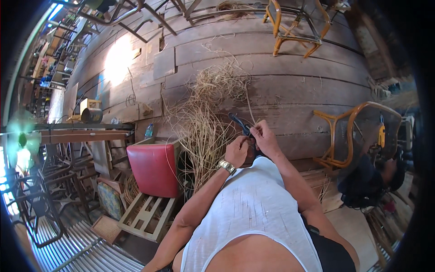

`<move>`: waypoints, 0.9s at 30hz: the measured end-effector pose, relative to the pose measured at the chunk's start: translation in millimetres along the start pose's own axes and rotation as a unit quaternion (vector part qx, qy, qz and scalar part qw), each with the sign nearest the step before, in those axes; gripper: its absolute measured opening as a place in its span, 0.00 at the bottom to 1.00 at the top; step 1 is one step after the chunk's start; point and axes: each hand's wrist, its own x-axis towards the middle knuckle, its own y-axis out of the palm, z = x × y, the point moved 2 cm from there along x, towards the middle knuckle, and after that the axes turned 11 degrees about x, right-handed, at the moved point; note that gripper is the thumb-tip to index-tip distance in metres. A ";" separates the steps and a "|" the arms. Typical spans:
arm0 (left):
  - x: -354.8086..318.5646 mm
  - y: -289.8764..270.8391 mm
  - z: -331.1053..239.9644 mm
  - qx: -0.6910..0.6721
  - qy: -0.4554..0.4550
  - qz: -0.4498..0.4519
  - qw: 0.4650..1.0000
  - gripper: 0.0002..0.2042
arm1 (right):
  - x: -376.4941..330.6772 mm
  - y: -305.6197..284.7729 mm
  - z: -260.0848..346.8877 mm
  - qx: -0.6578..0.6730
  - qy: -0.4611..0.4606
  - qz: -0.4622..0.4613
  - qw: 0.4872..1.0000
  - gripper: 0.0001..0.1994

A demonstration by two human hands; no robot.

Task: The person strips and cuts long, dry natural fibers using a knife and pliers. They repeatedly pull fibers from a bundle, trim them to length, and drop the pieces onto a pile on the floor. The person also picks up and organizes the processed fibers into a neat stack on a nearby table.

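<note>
Strand [249, 107] by heap [206, 131] edge (floorboards [294, 97] rightward)

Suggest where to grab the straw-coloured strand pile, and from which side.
Probably the nearer, straighter stretch of the strand pile, from above on its right, by the left hand. Strands there run roughly lengthwise, so they should gather easily; the far end is a looped tangle, and the red seat crowds the left side.

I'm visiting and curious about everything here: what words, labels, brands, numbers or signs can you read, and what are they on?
No text can be read.
Metal wristwatch: any markings too small to read.
Bottle beyond the red seat: any label too small and blurred.
White shirt: no lettering visible.
</note>
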 end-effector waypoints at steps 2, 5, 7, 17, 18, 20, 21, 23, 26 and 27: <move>-1.6 -3.0 1.3 -0.033 -0.034 0.011 0.999 0.12 | 1.3 7.6 -3.6 -0.005 0.010 -0.029 1.000 0.12; -2.4 -4.4 17.1 -0.038 -0.053 0.015 0.998 0.12 | 6.9 11.9 -24.6 -0.008 0.039 0.007 0.999 0.14; -1.8 -7.3 22.2 -0.016 -0.055 0.017 0.998 0.12 | 10.6 14.7 -31.9 0.008 0.068 0.039 0.997 0.14; -4.9 -15.2 29.7 0.107 -0.047 -0.008 0.993 0.15 | 0.6 25.4 -43.2 0.122 0.182 0.072 0.973 0.13; -5.5 -16.0 26.5 0.121 -0.053 -0.012 0.991 0.15 | 0.8 25.6 -47.4 0.103 0.179 0.068 0.976 0.13; -2.3 -12.4 33.8 0.138 -0.045 -0.008 0.989 0.17 | 0.9 26.3 -54.2 0.059 0.157 0.049 0.985 0.15; -1.3 -12.5 37.1 0.149 -0.039 -0.005 0.988 0.17 | -0.6 27.3 -52.1 0.044 0.154 0.054 0.986 0.15; -1.1 -12.8 43.5 0.181 -0.016 0.006 0.983 0.17 | -3.5 28.3 -46.9 0.017 0.161 0.062 0.985 0.15; -3.4 -8.5 57.0 0.185 0.041 -0.011 0.982 0.13 | -8.0 29.9 -50.2 -0.005 0.154 0.063 0.986 0.15; -5.0 -8.9 53.2 0.176 0.007 -0.009 0.984 0.12 | -6.9 28.9 -56.1 -0.012 0.138 0.059 0.989 0.15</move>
